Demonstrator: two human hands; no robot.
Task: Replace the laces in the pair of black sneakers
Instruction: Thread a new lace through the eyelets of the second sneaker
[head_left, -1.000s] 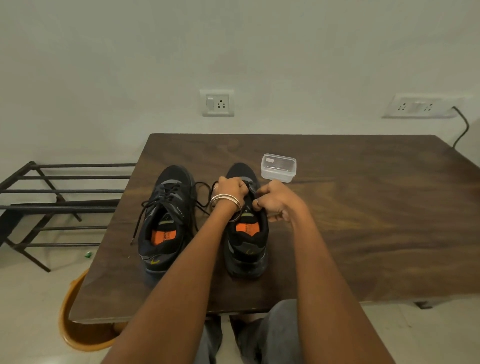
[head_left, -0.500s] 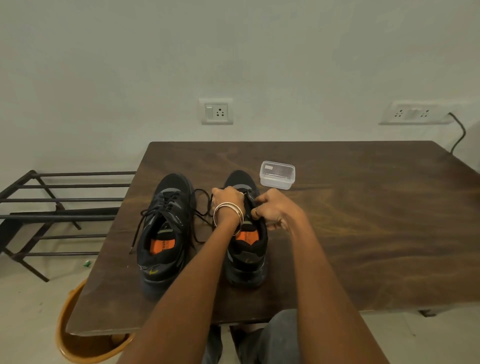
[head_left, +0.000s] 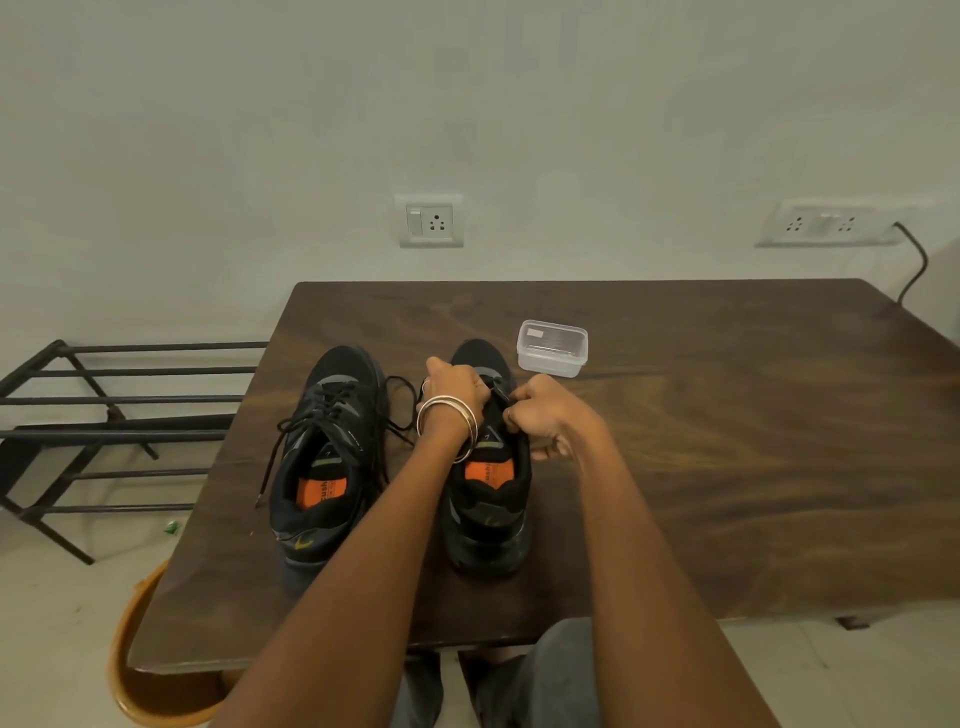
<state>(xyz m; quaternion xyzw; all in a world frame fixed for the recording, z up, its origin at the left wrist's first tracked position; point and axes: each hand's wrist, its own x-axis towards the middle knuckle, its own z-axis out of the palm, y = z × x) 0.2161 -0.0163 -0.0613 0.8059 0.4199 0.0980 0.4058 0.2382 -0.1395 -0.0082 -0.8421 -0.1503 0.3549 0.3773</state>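
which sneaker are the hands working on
The right-hand sneaker, nearer the clear box: both hands grip its lace area. The left sneaker sits untouched, laces loose.

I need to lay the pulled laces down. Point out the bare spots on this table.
The widest bare patch is the table right of the right sneaker and nearer than the plastic container. The far strip toward the wall is bare too. It is crowded between the sneakers, where the left sneaker trails loose laces.

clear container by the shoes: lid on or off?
On. The clear container shows a flat lid seated over its rim; contents cannot be told.
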